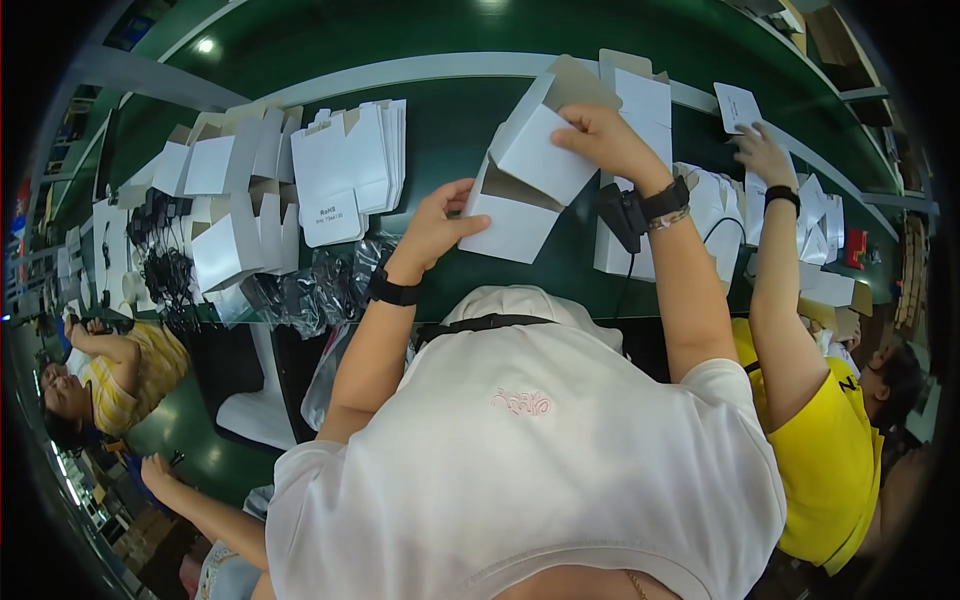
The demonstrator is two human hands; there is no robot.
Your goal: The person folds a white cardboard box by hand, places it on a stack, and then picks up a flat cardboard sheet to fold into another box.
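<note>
A white cardboard box (525, 215), grey-brown inside, is held up over the green table, partly folded, with a dark gap between its panels. My left hand (440, 228) grips its left side, the thumb lying on the lower white panel. At the upper right, my right hand (605, 145) pinches the raised panel between thumb and fingers. Left of my left hand lies a stack of flat white cartons (345, 175). Just right of the box, a black block (622, 215) with a cable hangs at my right wrist.
Open white boxes (215, 165), black cables (168, 265) and dark plastic bags (315, 290) crowd the left side. More white cartons (640, 110) stand at the right. There a co-worker in yellow (825, 460) reaches in, a hand (762, 158) near a flat white carton (738, 107).
</note>
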